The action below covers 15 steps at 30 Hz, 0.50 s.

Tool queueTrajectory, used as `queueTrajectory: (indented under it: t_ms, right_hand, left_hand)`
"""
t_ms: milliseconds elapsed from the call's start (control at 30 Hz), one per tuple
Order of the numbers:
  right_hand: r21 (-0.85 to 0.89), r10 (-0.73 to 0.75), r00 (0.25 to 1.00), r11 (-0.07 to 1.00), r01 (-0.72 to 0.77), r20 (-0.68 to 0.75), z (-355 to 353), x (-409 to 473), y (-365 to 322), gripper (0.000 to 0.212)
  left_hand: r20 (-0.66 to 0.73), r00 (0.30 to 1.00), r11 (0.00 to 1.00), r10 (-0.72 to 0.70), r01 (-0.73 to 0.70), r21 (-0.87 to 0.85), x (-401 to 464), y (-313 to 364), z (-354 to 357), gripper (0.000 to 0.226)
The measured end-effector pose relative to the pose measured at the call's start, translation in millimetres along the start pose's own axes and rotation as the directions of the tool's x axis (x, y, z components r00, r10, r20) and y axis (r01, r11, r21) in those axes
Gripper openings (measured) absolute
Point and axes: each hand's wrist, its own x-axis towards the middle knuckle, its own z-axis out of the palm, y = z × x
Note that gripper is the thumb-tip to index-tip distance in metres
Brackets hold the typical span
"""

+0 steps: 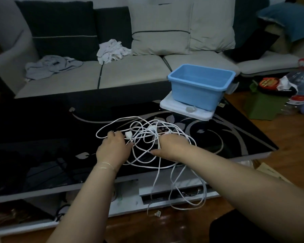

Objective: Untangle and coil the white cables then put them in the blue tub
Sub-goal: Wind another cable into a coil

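The white cables lie in one loose tangle near the front edge of the table, several loops spilling over that edge toward the floor. The blue tub, open and upright, sits on a white lid at the table's back right corner.

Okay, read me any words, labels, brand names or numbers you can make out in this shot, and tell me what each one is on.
None can be read.
Red and yellow round lid on the floor at right: has print, too blurred to read.
Red label on the clear plastic bottle: too blurred to read.
Blue tub, white cables, black table: no text visible.
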Motion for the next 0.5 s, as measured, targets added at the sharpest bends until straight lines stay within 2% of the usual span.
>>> queueTrajectory:
  t_ms: [67, 133, 200, 334, 367, 434, 500]
  right_hand:
    - [0.148, 0.008, 1.0, 0.989, -0.005, -0.026, 4, -1, -2, 0.034]
    - [0.375, 0.027, 0.996, 0.927, 0.004, -0.079, 3, 1, -5, 0.028]
    - [0.591, 0.047, 0.991, 0.806, 0.039, -0.129, -2, 0, -8, 0.026]
    - [0.796, 0.173, 0.919, 0.572, 0.2, -0.355, -32, -8, -6, 0.018]
    - [0.826, 0.203, 0.9, 0.51, 0.24, -0.387, -42, -10, -5, 0.018]
    - [0.858, 0.204, 0.903, 0.443, 0.26, -0.379, -57, -13, -2, 0.019]
    - [0.899, 0.146, 0.943, 0.373, 0.228, -0.3, -66, -15, -2, 0.019]
  left_hand:
    - [0.071, 0.997, 1.0, 0.023, -0.022, -0.013, 2, -8, 10, 0.059]
    - [0.112, 0.991, 0.997, 0.077, -0.074, -0.03, 3, -13, 20, 0.064]
    - [0.094, 0.989, 0.992, 0.113, -0.108, -0.063, 4, -16, 25, 0.064]
    - [0.097, 0.992, 0.996, 0.084, -0.08, -0.048, 7, -18, 32, 0.061]
    - [0.076, 0.995, 0.997, 0.071, -0.068, -0.03, 6, -17, 34, 0.063]
    - [-0.076, 0.993, 0.995, 0.094, -0.096, -0.017, 3, -12, 33, 0.067]
    - [-0.255, 0.947, 0.971, 0.193, -0.222, -0.089, -1, -3, 31, 0.069]
